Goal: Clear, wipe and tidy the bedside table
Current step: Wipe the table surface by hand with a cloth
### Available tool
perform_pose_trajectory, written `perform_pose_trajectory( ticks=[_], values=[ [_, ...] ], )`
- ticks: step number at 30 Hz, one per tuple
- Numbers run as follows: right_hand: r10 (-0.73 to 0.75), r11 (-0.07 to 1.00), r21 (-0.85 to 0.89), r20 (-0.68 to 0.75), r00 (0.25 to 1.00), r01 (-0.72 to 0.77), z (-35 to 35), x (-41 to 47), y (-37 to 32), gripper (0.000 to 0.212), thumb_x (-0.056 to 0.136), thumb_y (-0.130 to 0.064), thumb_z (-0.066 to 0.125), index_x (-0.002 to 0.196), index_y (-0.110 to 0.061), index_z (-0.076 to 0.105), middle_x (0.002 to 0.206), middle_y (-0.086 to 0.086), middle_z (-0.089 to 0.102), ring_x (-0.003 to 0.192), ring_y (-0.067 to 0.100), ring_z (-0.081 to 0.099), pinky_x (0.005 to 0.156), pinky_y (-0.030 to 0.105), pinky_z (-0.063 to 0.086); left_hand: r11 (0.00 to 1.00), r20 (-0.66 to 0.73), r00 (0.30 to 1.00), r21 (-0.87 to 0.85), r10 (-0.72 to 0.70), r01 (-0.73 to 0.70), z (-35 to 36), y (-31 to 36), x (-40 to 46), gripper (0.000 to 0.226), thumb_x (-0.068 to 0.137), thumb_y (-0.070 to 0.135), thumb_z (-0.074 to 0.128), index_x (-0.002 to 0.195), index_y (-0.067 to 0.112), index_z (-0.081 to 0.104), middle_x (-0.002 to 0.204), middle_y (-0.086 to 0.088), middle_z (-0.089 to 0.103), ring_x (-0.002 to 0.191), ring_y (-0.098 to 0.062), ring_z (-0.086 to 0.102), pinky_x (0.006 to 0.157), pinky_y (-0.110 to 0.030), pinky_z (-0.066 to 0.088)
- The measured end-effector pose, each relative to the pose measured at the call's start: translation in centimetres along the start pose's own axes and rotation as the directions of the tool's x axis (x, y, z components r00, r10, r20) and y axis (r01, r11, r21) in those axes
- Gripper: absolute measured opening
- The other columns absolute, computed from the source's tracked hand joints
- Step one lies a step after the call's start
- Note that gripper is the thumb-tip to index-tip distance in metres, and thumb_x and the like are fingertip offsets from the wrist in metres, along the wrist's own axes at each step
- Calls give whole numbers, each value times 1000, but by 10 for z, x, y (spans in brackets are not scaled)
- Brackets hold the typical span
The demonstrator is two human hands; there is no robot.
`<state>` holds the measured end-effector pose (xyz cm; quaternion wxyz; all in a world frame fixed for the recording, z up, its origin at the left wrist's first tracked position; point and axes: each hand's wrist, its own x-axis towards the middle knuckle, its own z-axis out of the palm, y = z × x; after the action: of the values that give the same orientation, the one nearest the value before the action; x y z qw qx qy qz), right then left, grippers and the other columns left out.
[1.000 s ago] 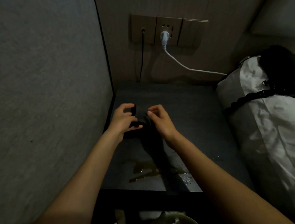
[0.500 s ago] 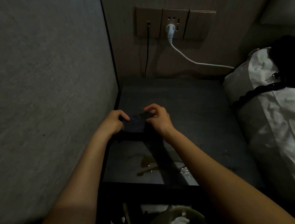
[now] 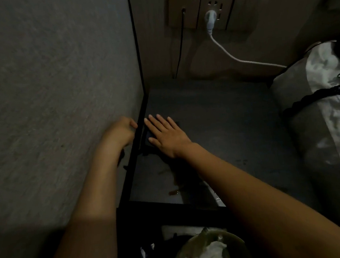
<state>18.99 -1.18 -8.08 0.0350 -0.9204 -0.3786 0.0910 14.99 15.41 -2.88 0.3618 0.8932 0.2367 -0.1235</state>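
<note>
Seemingly mid-wipe — the right hand (image 3: pixel 166 136) presses a dark cloth (image 3: pixel 148 139) flat-fingered on the surface (image 3: pixel 225 124), the left hand (image 3: pixel 120 130) curls by the edge, its hold unclear — and a brown spill (image 3: pixel 175 191) remains.

Dim, low-light picture, muddy and grainy throughout. Brightest patch at the far right on the crumpled white glossy bedding (image 3: pixel 328 87), with soft sheen on its folds. Weak light from the viewer's side and right, warm on both bare forearms. Hard band of shadow across the near left forearm. Dark shadow under the flat right hand (image 3: pixel 166 134) and forearm, stretched across the dark grey matte tabletop (image 3: pixel 225 124). Small glints off the brown wet spill (image 3: pixel 174 186) at the front edge. Left hand (image 3: pixel 120 130) slightly soft. Wide-angle bending of the black vertical wall edge (image 3: pixel 136 50). Bottom corners nearly black.
</note>
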Motion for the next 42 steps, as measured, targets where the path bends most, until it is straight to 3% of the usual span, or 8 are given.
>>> perform_pose_trajectory(
  ticks=[6, 11, 15, 19, 26, 32, 39, 42],
  values=[
    [40, 999, 19, 20, 999, -40, 6, 0, -23, 66, 104, -48, 18, 155, -20, -12, 164, 2, -16, 150, 20, -18, 121, 43, -11, 999, 24, 999, -30, -21, 22, -4, 11, -8, 36, 97, 0, 43, 127, 17, 53, 118, -28, 60, 105, -41, 63, 80, -45, 51],
    [32, 999, 28, 44, 998, -33, 8, -6, -44, 68, 103, -50, 18, 156, -18, -11, 163, 3, -17, 149, 21, -20, 119, 43, -14, 998, 45, 997, -23, -59, 60, -2, 12, -16, 34, 97, -1, 42, 123, 16, 54, 121, -27, 58, 110, -40, 60, 76, -43, 49],
    [37, 999, 21, 62, 997, -38, 11, -16, -60, 68, 103, -51, 19, 156, -18, -8, 163, 3, -18, 149, 22, -20, 120, 44, -14, 995, 79, 992, -15, -97, 98, 7, 10, -28, 34, 100, 8, 40, 131, 16, 51, 126, -26, 56, 111, -41, 58, 85, -52, 52],
    [34, 999, 19, 86, 996, -36, 13, -27, -72, 68, 103, -51, 19, 156, -18, -6, 163, 2, -19, 149, 21, -21, 120, 45, -14, 993, 91, 989, 12, -115, 114, 16, 6, -37, 35, 100, 6, 39, 134, 5, 50, 120, -31, 58, 106, -42, 62, 84, -50, 52],
    [21, 1000, 6, 108, 994, -22, 17, -47, -89, 68, 103, -51, 20, 156, -17, -7, 162, 3, -21, 148, 22, -23, 120, 45, -15, 992, 69, 989, 1, -129, 129, 25, -2, -51, 34, 104, 14, 37, 127, -6, 52, 126, -32, 55, 113, -42, 58, 91, -46, 49],
    [-19, 1000, -5, 108, 994, 20, 20, -61, -96, 69, 103, -51, 20, 156, -17, -7, 163, 3, -18, 149, 22, -22, 120, 44, -14, 990, 43, 991, -53, -127, 129, 30, -19, -70, 44, 107, 23, 31, 123, -11, 54, 119, -37, 58, 110, -43, 60, 90, -45, 49],
    [-93, 994, -54, 88, 992, 98, 20, -81, -101, 70, 103, -53, 21, 156, -17, -5, 164, 3, -13, 150, 22, -17, 122, 45, -9, 986, 30, 987, -53, -156, 157, 34, -31, -86, 44, 106, 28, 30, 125, -3, 53, 115, -32, 60, 103, -43, 63, 93, -52, 52],
    [-116, 990, -76, 83, 990, 122, 21, -89, -103, 71, 102, -54, 23, 156, -17, -6, 164, 3, -12, 150, 22, -16, 122, 44, -8, 986, 14, 987, -53, -157, 158, 36, -38, -88, 46, 105, 34, 29, 122, -1, 54, 99, -28, 61, 90, -40, 65, 89, -51, 54]
  ],
)
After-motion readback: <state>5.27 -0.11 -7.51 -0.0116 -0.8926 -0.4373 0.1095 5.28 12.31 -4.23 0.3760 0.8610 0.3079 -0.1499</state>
